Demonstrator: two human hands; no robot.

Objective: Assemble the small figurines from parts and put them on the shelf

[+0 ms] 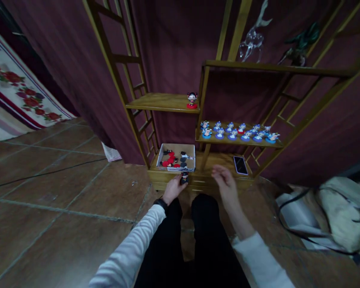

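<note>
My left hand (173, 189), with a dark band at the wrist, is closed around a small dark doll figurine (184, 178) with black hair and a red band across its face. It holds the figurine upright in front of the near rim of a shallow cardboard box (193, 160). Inside the box lie several red, black and white figurines and round bases (183, 165). To the right, my right hand (226, 185) hovers in front of the cabinet, slightly blurred, its fingers loosely bent and apart with nothing visible in them.
A similar figurine on a red base (192, 101) stands on the upper left shelf (159, 101). Several blue-and-white figurines (232, 134) line the right shelf. A phone (240, 165) lies below them. Higher up stand a glass deer (253, 42) and a dark green statue (300, 46). Bags (342, 212) rest on the right floor.
</note>
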